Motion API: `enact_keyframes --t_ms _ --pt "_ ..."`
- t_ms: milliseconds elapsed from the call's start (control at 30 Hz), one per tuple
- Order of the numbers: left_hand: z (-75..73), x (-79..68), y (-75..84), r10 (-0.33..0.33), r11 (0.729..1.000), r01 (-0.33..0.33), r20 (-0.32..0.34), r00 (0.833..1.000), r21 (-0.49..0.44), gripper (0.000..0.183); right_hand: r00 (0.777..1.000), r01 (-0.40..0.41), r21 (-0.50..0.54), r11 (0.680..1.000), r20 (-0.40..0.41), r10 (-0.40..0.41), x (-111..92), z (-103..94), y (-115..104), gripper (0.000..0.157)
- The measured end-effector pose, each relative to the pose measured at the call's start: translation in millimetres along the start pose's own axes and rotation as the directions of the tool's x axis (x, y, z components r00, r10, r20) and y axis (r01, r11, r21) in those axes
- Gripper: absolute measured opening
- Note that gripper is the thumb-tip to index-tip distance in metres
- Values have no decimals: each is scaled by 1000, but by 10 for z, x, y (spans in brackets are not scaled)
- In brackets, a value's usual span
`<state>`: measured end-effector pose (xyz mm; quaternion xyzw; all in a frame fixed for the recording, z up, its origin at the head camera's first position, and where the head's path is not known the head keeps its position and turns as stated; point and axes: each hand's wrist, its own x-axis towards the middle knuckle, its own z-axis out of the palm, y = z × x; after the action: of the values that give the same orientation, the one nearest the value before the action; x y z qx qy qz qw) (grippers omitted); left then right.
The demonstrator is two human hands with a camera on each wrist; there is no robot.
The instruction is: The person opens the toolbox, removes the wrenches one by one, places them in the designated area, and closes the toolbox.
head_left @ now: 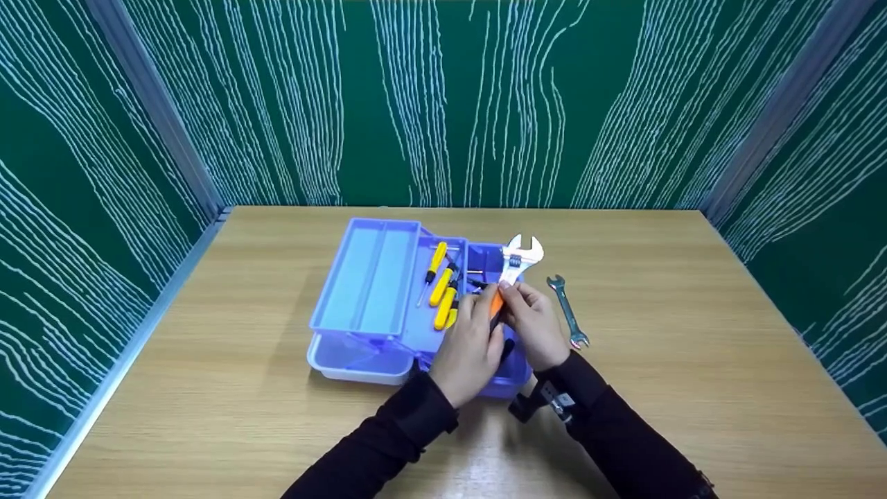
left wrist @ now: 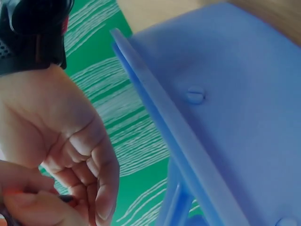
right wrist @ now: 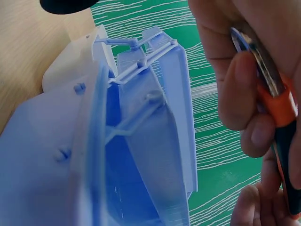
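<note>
An adjustable wrench (head_left: 521, 260), with a silver head and an orange-and-black handle, is held above the toolbox's right side, head pointing away from me. My left hand (head_left: 468, 353) has its fingers and thumb around the lower handle. Higher up, my right hand (head_left: 537, 322) grips the handle just below the metal neck. In the right wrist view the handle (right wrist: 282, 108) passes between curled fingers, with the other hand's fingertips (right wrist: 249, 207) at its lower end. Beneath is the open purple toolbox (head_left: 513, 384), partly covered by my hands.
Several yellow-handled screwdrivers (head_left: 436, 258) lie in the toolbox's middle tray. Its left tray (head_left: 367, 277) is folded out above a pale lid (head_left: 360, 371). A double open-end spanner (head_left: 567, 310) lies on the wooden table (head_left: 658, 277), right of the box. Green walls (head_left: 603, 104) enclose the table.
</note>
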<state>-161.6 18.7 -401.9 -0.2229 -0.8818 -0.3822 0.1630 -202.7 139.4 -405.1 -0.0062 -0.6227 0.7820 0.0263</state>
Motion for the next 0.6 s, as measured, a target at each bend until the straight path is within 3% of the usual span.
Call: enact_keyframes --t_ms 133,367,600 --pt "-23 2 -8 2 1000 -1 36 999 -12 55 1000 -22 11 1000 -7 23 7 -39 -1 29" --pt "-153 12 -81 71 997 -69 124 990 -18 54 1000 -29 35 999 1 29 44 -156 -37 26" --pt "-367 61 -166 130 991 -129 72 989 -28 47 999 -42 26 999 6 42 98 -344 -82 23"
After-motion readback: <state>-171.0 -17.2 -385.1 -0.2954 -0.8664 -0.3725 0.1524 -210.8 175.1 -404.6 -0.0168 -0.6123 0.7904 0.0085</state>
